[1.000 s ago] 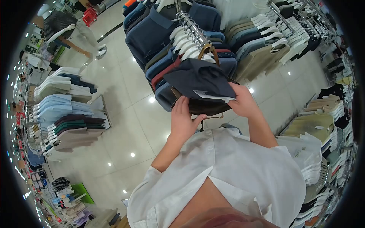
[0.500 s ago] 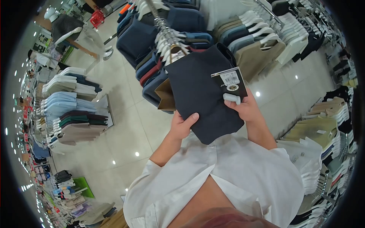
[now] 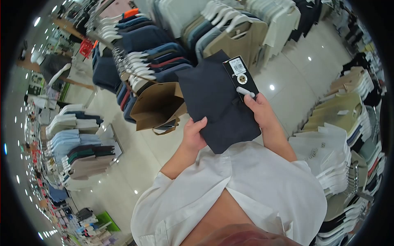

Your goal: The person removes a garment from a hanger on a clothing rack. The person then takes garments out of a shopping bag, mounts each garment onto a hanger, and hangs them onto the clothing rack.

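Both hands hold a folded dark navy garment (image 3: 213, 98) in front of my chest. My left hand (image 3: 193, 133) grips its lower left edge, thumb on top and the other fingers hidden beneath. My right hand (image 3: 261, 110) is closed on the right edge, its thumb by a pale grey plastic security tag (image 3: 245, 92). A black card label (image 3: 240, 76) with a white barcode sticker lies along the garment's upper right edge. Just left of the garment, a brown paper bag (image 3: 141, 119) stands open at the end of a clothes rack.
The metal rack (image 3: 119, 61) ahead carries dark garments on white hangers. Beige and pale tops (image 3: 242, 43) hang beyond it. More shirts hang on the left (image 3: 72, 141) and right (image 3: 324, 151). A mannequin (image 3: 55, 67) stands far left. Glossy tiles (image 3: 139, 164) cover the floor.
My view has turned, so the racks appear further left. The paper bag, mostly hidden behind the garment before, now shows its open top. Both hands keep hold of the garment, which has tilted slightly.
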`<state>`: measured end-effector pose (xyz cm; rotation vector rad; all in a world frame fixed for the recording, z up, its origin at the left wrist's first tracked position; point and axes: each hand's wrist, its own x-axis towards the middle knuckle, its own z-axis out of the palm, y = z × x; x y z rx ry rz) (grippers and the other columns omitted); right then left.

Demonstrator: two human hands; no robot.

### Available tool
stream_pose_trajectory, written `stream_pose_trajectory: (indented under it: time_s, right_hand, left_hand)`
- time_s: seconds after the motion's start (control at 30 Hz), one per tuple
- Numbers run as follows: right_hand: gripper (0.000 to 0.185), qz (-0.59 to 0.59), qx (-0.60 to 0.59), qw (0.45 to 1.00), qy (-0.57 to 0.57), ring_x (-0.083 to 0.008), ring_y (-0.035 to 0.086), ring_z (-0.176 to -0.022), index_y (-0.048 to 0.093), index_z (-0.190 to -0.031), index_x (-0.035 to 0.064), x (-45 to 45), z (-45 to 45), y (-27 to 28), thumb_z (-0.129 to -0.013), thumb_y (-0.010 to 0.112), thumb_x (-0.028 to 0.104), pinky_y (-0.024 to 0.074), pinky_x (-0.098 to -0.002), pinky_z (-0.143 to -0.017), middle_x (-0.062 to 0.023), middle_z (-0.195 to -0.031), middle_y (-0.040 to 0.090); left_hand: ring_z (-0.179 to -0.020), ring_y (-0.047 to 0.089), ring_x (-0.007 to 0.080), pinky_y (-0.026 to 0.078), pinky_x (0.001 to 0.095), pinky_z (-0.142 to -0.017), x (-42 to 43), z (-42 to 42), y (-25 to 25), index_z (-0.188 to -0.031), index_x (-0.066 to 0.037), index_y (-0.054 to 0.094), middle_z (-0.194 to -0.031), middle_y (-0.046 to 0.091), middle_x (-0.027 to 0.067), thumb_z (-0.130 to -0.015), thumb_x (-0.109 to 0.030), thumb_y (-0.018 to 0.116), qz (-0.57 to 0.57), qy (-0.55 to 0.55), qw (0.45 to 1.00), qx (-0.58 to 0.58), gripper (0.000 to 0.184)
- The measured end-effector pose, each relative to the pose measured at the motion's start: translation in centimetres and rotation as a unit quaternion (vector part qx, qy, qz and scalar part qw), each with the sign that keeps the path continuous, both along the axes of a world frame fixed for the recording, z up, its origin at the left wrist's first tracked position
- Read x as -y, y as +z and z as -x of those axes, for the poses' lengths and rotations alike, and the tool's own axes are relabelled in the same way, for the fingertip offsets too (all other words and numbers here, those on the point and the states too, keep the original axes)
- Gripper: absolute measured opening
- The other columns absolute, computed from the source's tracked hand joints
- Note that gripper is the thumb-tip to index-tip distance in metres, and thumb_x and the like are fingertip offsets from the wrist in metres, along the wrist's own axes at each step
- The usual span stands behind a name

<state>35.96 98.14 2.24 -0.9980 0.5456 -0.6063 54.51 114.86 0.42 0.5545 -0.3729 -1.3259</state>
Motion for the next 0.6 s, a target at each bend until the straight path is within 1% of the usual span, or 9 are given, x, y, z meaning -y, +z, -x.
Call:
stream_pose_trajectory:
  time_s: [0.1, 0.13, 0.23, 0.33, 0.43, 0.47, 0.5, 0.53, 0.6]
  right_hand:
    - [0.062, -0.033, 0.043, 0.998, -0.022, -0.0162, 0.062, -0.12, 0.055, -0.144, -0.0014, 1.4, 3.6, -1.1, -0.106, 0.063, 0.047, 0.0504, -0.0337, -0.104, -0.0072, -0.132, 0.066]
    - [0.069, -0.002, 0.077, 0.997, -0.023, -0.0179, 0.061, -0.124, 0.05, -0.15, -0.0015, 1.7, 4.4, -0.7, -0.107, 0.06, 0.051, 0.0495, -0.0344, -0.106, -0.0098, -0.135, 0.065]
    - [0.07, -0.006, 0.091, 0.994, -0.055, -0.0191, 0.06, -0.128, 0.043, -0.157, -0.0002, 3.0, 7.4, -1.7, -0.108, 0.059, 0.048, 0.0484, -0.0348, -0.108, -0.0118, -0.142, 0.061]
    - [0.069, 0.047, -0.05, 0.984, -0.166, -0.024, 0.055, -0.138, 0.039, -0.16, 0.0019, 3.9, 9.7, -2.2, -0.109, 0.059, 0.043, 0.0458, -0.0369, -0.112, -0.0161, -0.153, 0.053]
    - [0.07, 0.206, -0.028, 0.931, -0.302, -0.0326, 0.047, -0.147, 0.038, -0.161, 0.0032, 4.4, 10.8, -2.7, -0.106, 0.065, 0.037, 0.0405, -0.0433, -0.118, -0.0213, -0.163, 0.042]
    - [0.073, 0.293, -0.104, 0.901, -0.303, -0.0348, 0.043, -0.15, 0.036, -0.161, 0.003, 4.4, 11.8, -2.4, -0.104, 0.068, 0.036, 0.0378, -0.0447, -0.12, -0.0226, -0.164, 0.039]
    - [0.077, 0.374, -0.183, 0.858, -0.3, -0.0369, 0.039, -0.153, 0.035, -0.162, 0.0028, 4.1, 12.9, -0.5, -0.102, 0.07, 0.035, 0.035, -0.0461, -0.122, -0.024, -0.166, 0.036]
    - [0.08, 0.447, -0.261, 0.804, -0.291, -0.039, 0.035, -0.155, 0.034, -0.163, 0.0027, 3.9, 13.7, 0.5, -0.1, 0.073, 0.034, 0.0322, -0.0476, -0.124, -0.0254, -0.167, 0.032]
    - [0.085, 0.413, -0.221, 0.847, -0.251, -0.0403, 0.031, -0.157, 0.031, -0.163, 0.0021, 3.9, 13.8, 0.9, -0.098, 0.075, 0.033, 0.0289, -0.0475, -0.126, -0.0264, -0.168, 0.03]
  left_hand:
    - [-0.138, 0.056, 0.0398, 0.048, 0.0531, -0.114, 2.4, 1.6, -0.3, -0.155, 0.002, 0.04, -0.153, 0.052, 0.0218, -0.107, -0.019, 0.05, 0.021, -0.05, 0.998, -0.035, 0.053]
    - [-0.139, 0.055, 0.0405, 0.047, 0.0536, -0.115, 3.3, 2.1, -0.3, -0.156, 0.002, 0.039, -0.155, 0.051, 0.0222, -0.109, -0.021, 0.049, 0.029, -0.065, 0.996, -0.049, 0.053]
    - [-0.144, 0.051, 0.0404, 0.044, 0.0547, -0.119, 6.0, 3.4, -0.7, -0.159, -0.001, 0.036, -0.159, 0.047, 0.0215, -0.112, -0.018, 0.044, 0.086, -0.133, 0.979, -0.13, 0.051]
    - [-0.144, 0.05, 0.0403, 0.043, 0.0545, -0.12, 8.3, 4.5, -0.7, -0.159, -0.001, 0.035, -0.16, 0.046, 0.0213, -0.112, -0.017, 0.042, 0.09, -0.178, 0.973, -0.12, 0.05]
    - [-0.143, 0.052, 0.0391, 0.043, 0.0536, -0.12, 10.6, 5.8, -0.3, -0.159, -0.001, 0.036, -0.158, 0.048, 0.0206, -0.112, -0.014, 0.042, 0.082, -0.2, 0.97, -0.115, 0.049]
    - [-0.143, 0.052, 0.0385, 0.044, 0.0534, -0.12, 11.5, 6.2, -0.1, -0.158, -0.001, 0.036, -0.157, 0.049, 0.0203, -0.112, -0.014, 0.042, 0.063, -0.198, 0.973, -0.097, 0.049]
    - [-0.142, 0.052, 0.0378, 0.044, 0.0532, -0.12, 12.3, 6.7, 0.0, -0.158, -0.001, 0.036, -0.156, 0.05, 0.02, -0.112, -0.013, 0.042, 0.044, -0.197, 0.976, -0.08, 0.048]
    - [-0.142, 0.053, 0.0372, 0.044, 0.053, -0.119, 13.1, 7.4, 0.1, -0.158, -0.002, 0.037, -0.155, 0.051, 0.0197, -0.112, -0.013, 0.042, 0.025, -0.197, 0.978, -0.062, 0.048]
    - [-0.143, 0.051, 0.0354, 0.044, 0.0504, -0.119, 15.2, 8.9, 0.5, -0.159, -0.002, 0.036, -0.157, 0.048, 0.0189, -0.111, -0.013, 0.044, 0.016, -0.221, 0.974, 0.036, 0.05]
